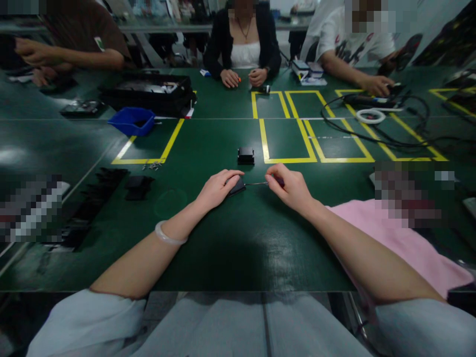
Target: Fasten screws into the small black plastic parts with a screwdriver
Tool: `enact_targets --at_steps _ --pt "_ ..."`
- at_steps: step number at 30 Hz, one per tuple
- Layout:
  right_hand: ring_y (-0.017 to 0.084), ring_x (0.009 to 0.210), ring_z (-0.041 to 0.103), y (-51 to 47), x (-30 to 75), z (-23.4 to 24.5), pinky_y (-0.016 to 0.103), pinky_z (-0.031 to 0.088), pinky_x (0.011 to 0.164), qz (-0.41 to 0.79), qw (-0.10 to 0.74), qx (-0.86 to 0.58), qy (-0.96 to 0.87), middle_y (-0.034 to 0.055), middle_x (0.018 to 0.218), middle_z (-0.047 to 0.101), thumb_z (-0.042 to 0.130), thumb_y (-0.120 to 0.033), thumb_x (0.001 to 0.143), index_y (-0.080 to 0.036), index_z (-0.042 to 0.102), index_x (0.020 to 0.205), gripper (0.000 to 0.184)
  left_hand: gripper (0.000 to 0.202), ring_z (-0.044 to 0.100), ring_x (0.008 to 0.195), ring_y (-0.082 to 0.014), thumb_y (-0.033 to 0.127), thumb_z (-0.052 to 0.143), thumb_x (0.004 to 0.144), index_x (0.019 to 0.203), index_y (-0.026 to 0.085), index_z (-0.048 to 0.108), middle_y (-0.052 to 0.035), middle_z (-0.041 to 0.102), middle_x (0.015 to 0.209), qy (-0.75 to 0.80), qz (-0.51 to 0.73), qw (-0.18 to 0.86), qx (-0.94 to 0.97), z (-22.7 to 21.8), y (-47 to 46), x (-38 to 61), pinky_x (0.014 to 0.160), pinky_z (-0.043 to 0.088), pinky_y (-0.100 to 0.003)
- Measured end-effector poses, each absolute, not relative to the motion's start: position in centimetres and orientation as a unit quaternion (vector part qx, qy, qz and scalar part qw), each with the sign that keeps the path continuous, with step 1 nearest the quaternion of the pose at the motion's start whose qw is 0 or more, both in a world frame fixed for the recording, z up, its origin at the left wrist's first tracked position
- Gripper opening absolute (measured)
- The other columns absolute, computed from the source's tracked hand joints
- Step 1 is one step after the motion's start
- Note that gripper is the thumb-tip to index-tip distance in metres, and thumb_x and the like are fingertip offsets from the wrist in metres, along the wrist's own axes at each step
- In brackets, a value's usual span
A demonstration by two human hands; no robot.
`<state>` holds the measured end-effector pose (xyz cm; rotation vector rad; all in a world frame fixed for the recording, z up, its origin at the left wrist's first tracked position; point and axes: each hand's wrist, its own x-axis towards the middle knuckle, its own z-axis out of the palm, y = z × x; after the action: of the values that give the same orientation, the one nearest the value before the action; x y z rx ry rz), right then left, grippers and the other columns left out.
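Left fingers (230, 173) hold a black part (238, 187), right fingers (275, 187) a screwdriver (256, 184)

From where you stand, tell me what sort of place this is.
Probably an assembly or repair workshop: a glossy green tabletop carries yellow tape outlines, a blue open-topped plastic bin stands near small silvery pieces, and the right hand holds a thin metal-shafted tool at a small black piece.

L hand (217, 188) on blk part (237, 187), R hand (290, 187) w/ thin tool (256, 184)
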<state>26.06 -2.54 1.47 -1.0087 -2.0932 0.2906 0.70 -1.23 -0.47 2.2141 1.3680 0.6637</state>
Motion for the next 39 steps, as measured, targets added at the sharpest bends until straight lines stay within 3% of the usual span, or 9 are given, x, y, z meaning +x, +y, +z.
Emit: enact_targets --at_steps 7,14,20,27,33,39 --pt "0.011 0.055 0.053 -2.8 26.2 1.4 0.024 0.039 0.058 0.119 0.390 -0.387 -0.827 -0.0042 0.065 0.055 0.048 -0.029 0.097 -0.020 0.057 0.099 0.013 0.045 0.064 0.108 -0.0225 0.047 0.034 0.105 0.128 0.024 0.067 -0.0056 0.069 0.116 0.496 0.239 0.223 0.805 -0.6 -1.1 0.6 0.094 0.047 -0.035" --pt "0.014 0.061 0.061 -3.5 25.9 1.3 0.025 0.043 0.060 0.085 0.401 -0.359 -0.839 -0.0017 0.073 0.062 0.048 -0.026 0.096 -0.019 0.052 0.115 0.020 0.045 0.064 0.108 -0.0225 0.047 0.035 0.105 0.128 0.024 0.067 -0.0056 0.069 0.115 0.494 0.240 0.225 0.805 -0.7 -1.1 0.5 0.094 0.046 -0.035" --pt "0.016 0.061 0.062 -3.6 25.7 1.4 0.026 0.041 0.061 0.053 0.358 -0.366 -0.857 0.0014 0.073 0.066 0.046 -0.040 0.102 -0.020 0.056 0.103 0.022 0.045 0.064 0.109 -0.0221 0.045 0.034 0.106 0.127 0.023 0.067 -0.0056 0.069 0.115 0.491 0.243 0.221 0.807 -0.7 -1.1 0.6 0.096 0.046 -0.035" --pt "0.015 0.065 0.061 -3.8 25.7 1.5 0.026 0.041 0.063 0.031 0.367 -0.337 -0.867 0.0035 0.081 0.070 0.046 -0.030 0.101 -0.020 0.055 0.098 0.013 0.045 0.064 0.110 -0.0227 0.045 0.034 0.106 0.127 0.023 0.067 -0.0058 0.069 0.116 0.498 0.243 0.222 0.802 -0.6 -1.2 0.6 0.096 0.047 -0.035" --pt "0.018 0.064 0.063 -3.6 25.8 1.4 0.028 0.042 0.062 0.007 0.338 -0.372 -0.865 0.0036 0.073 0.069 0.043 -0.038 0.103 -0.020 0.059 0.097 0.025 0.044 0.064 0.108 -0.0223 0.043 0.036 0.106 0.127 0.021 0.068 -0.0060 0.069 0.115 0.490 0.255 0.223 0.803 -0.9 -1.0 0.5 0.095 0.046 -0.034" --pt "0.016 0.065 0.064 -4.0 25.6 1.7 0.027 0.045 0.064 0.009 0.361 -0.343 -0.867 0.0037 0.083 0.073 0.046 -0.025 0.099 -0.020 0.058 0.106 0.015 0.044 0.064 0.110 -0.0222 0.043 0.036 0.106 0.127 0.022 0.068 -0.0056 0.069 0.116 0.490 0.255 0.228 0.802 -0.9 -1.0 0.5 0.095 0.045 -0.034"
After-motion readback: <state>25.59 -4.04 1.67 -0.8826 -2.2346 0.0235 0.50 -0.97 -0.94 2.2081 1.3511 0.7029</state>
